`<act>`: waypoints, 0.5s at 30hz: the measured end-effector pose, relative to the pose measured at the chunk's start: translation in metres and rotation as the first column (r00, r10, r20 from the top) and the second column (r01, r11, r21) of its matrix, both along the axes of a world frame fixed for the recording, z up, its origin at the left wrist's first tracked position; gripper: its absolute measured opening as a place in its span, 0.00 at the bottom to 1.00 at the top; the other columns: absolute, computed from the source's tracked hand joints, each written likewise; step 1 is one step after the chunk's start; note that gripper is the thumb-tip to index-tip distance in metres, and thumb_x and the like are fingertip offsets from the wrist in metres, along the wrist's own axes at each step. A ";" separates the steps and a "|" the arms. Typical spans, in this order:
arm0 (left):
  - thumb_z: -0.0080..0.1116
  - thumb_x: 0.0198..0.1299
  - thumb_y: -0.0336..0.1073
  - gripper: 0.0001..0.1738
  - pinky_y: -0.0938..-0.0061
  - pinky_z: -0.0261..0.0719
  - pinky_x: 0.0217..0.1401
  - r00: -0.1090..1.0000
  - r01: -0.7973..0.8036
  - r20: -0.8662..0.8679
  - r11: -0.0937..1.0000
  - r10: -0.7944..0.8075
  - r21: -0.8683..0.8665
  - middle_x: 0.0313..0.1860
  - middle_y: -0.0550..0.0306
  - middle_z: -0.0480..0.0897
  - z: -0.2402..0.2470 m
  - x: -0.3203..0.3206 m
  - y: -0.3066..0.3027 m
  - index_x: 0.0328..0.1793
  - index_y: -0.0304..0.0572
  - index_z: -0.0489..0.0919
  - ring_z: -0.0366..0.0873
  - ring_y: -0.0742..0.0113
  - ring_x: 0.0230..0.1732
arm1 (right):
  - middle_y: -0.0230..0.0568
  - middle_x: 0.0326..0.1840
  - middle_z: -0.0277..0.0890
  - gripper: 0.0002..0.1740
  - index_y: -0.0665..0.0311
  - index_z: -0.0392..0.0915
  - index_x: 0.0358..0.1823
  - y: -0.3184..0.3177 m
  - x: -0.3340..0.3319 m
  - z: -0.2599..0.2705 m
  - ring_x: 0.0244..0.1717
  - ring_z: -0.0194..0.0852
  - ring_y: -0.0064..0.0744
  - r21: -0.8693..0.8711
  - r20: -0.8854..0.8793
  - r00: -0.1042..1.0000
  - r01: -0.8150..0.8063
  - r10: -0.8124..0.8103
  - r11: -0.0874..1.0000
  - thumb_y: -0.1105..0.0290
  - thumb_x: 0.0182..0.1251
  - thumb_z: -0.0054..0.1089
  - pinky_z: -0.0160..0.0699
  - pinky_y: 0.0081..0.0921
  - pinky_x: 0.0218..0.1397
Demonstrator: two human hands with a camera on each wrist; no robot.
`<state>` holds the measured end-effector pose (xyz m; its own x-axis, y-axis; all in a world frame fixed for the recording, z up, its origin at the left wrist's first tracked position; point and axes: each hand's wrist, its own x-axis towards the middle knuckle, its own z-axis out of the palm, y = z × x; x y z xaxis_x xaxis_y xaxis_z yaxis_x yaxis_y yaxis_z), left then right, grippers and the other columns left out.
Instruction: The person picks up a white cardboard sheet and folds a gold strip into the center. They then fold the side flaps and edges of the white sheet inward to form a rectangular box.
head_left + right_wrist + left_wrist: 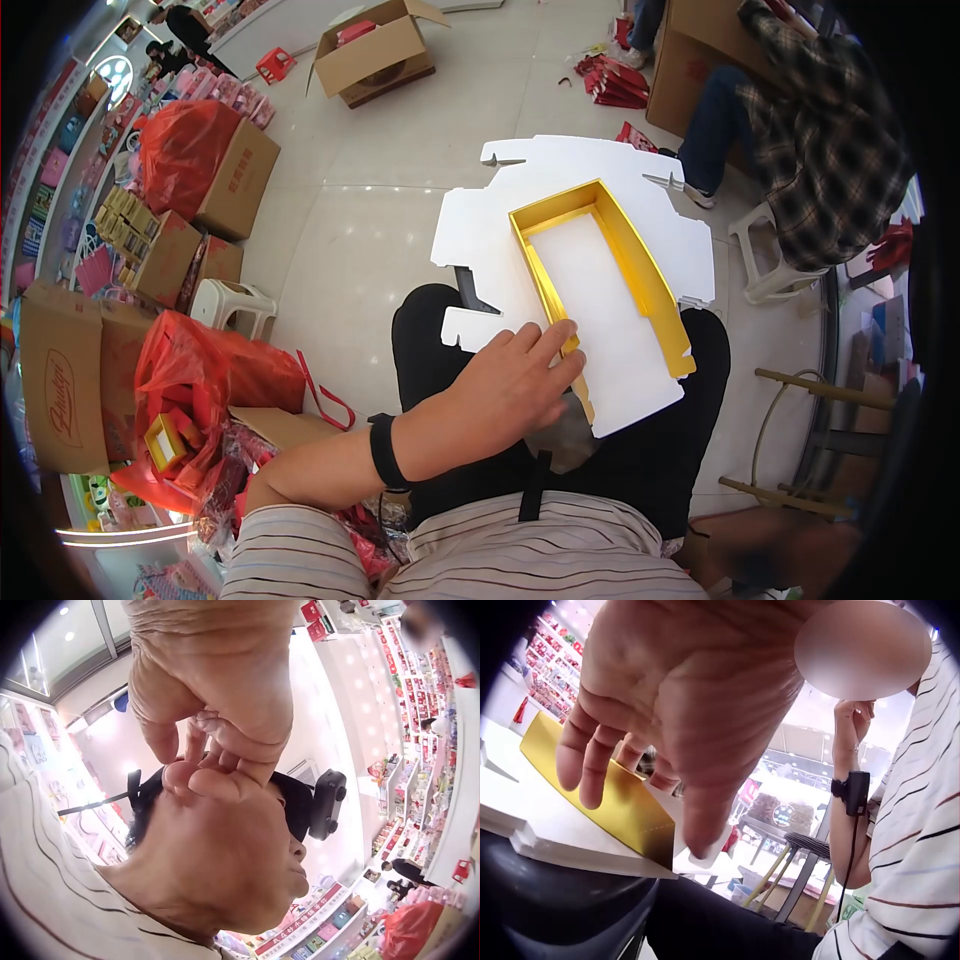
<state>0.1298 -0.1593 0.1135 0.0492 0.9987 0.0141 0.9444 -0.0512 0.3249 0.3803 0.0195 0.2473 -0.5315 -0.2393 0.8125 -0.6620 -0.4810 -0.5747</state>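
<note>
A gold cardboard frame [640, 260] stands on a flat white die-cut card sheet [470, 225] across the person's lap. Over the near end of the frame's left wall lies the left hand [525, 375], its fingertips touching the gold. In the left wrist view the gold wall [622, 795] shows beside that hand's loosely extended fingers [592, 765], with the thumb apart. The right hand [217, 697] is raised to the side of the head, curled fingertips at the ear and holding nothing visible.
To the left, a red plastic bag [230, 365] holds gold-and-red pieces. Cartons [240, 180] and a white stool [230, 305] stand nearby. A person in a checked shirt [825, 150] sits at the right on another stool [770, 265]. An open carton [375, 60] lies ahead.
</note>
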 end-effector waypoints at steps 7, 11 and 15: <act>0.80 0.58 0.41 0.24 0.56 0.85 0.63 0.995 0.006 0.097 0.998 -0.012 0.062 0.74 0.41 0.76 -0.018 -0.001 0.003 0.55 0.40 0.81 0.81 0.46 0.61 | 0.39 0.37 0.83 0.18 0.49 0.85 0.67 -0.002 0.001 0.002 0.27 0.76 0.37 -0.028 -0.021 1.000 -0.007 0.007 1.000 0.68 0.80 0.63 0.71 0.32 0.29; 0.78 0.60 0.39 0.20 0.55 0.85 0.66 0.989 -0.040 0.147 0.995 0.026 0.095 0.72 0.42 0.78 -0.015 -0.013 -0.001 0.51 0.38 0.81 0.80 0.43 0.65 | 0.39 0.38 0.83 0.17 0.48 0.85 0.68 -0.001 0.004 0.003 0.27 0.77 0.38 -0.055 -0.036 0.999 0.008 -0.010 0.998 0.66 0.81 0.65 0.71 0.31 0.30; 0.77 0.63 0.38 0.16 0.57 0.84 0.67 0.987 -0.036 0.161 0.995 0.020 0.096 0.69 0.47 0.81 -0.015 -0.024 -0.006 0.49 0.39 0.83 0.80 0.46 0.67 | 0.35 0.37 0.78 0.15 0.56 0.82 0.64 0.020 0.014 -0.030 0.26 0.73 0.29 0.044 0.255 0.798 0.555 -0.546 0.831 0.70 0.80 0.63 0.72 0.26 0.29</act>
<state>0.1059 -0.1650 0.0988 0.0104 0.9930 0.1177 0.8823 -0.0645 0.4663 0.3944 0.0398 0.2171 -0.7483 0.1780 0.6391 -0.6598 -0.0992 -0.7449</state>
